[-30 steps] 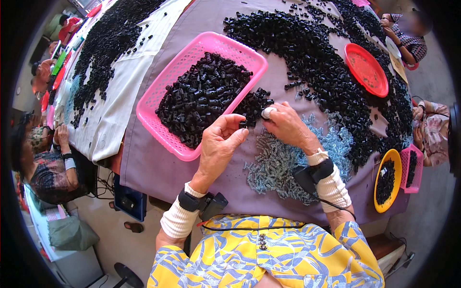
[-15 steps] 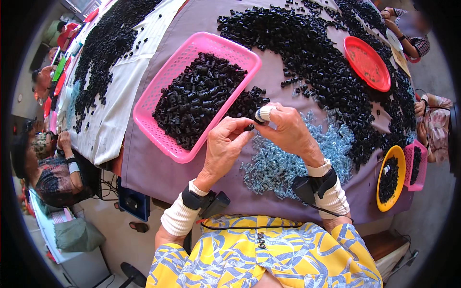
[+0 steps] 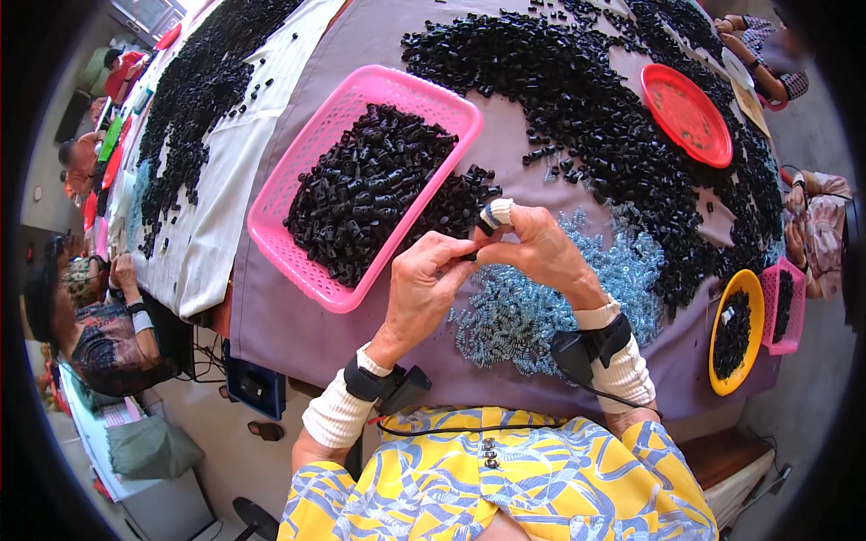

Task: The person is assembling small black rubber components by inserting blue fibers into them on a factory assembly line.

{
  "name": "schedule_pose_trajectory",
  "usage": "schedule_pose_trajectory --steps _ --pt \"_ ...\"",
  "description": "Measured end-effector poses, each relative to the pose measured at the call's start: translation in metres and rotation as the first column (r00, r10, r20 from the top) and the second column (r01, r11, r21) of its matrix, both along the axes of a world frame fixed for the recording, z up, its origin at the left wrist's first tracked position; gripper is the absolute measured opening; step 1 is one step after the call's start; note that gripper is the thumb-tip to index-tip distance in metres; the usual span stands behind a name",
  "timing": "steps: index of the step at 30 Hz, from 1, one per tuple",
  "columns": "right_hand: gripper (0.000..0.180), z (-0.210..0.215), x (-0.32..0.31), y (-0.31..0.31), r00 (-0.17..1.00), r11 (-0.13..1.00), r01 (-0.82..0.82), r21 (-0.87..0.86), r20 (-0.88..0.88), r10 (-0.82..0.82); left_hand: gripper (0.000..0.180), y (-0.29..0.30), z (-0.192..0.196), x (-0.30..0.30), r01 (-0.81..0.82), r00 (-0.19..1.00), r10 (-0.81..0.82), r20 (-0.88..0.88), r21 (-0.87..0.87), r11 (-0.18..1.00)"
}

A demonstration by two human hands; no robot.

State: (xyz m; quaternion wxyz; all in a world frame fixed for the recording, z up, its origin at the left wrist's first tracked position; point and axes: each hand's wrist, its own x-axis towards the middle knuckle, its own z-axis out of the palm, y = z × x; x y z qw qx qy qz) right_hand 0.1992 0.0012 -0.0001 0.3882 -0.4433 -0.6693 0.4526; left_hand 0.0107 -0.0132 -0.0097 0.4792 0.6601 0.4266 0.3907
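Fingertips of both my hands meet at a small black plastic part (image 3: 469, 256) over the table. My left hand (image 3: 422, 281) pinches it from the left between thumb and forefinger. From the other side my right hand (image 3: 544, 249) closes on it, and its bent forefinger wears a white knitted finger sleeve (image 3: 495, 216) with a dark stripe. Most of the part is hidden by the fingers. Under and beside my right hand spreads a heap of pale blue metal-like coil springs (image 3: 613, 279). Just beyond my left hand stands a pink basket (image 3: 266, 212) full of black plastic parts (image 3: 370, 180).
Black parts (image 3: 577, 99) cover much of the purple cloth (image 3: 298, 334). A red tray (image 3: 687, 117) lies at far right; a yellow tray (image 3: 750, 288) and smaller pink basket (image 3: 792, 338) sit at the right edge. Other people sit around, including a person (image 3: 108, 316) at left.
The fingertips of both hands have closed tighter around the small black part, and my right thumb has shifted slightly down. The whole view has moved a little.
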Motion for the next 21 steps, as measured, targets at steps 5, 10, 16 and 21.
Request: schedule_pose_trajectory --steps 5,10,16,21 --pt "0.016 -0.007 0.005 0.001 0.985 0.984 -0.047 -0.169 -0.169 0.018 0.024 0.001 0.002 0.002 0.034 0.999 -0.034 0.003 0.024 0.999" --pt "0.015 -0.009 0.008 -0.003 0.990 0.985 -0.018 -0.170 -0.144 -0.007 0.024 0.000 0.005 0.004 0.030 0.998 -0.028 0.064 -0.031 0.999" --pt "0.016 -0.003 0.004 -0.004 0.987 0.984 -0.009 -0.177 -0.157 -0.019 0.024 -0.001 0.002 0.003 0.017 0.997 -0.015 0.071 -0.027 1.000" --pt "0.015 -0.008 -0.002 -0.002 0.982 0.987 -0.036 -0.160 -0.187 0.005 0.023 0.000 0.004 0.000 -0.009 1.000 0.008 0.029 0.015 1.000"
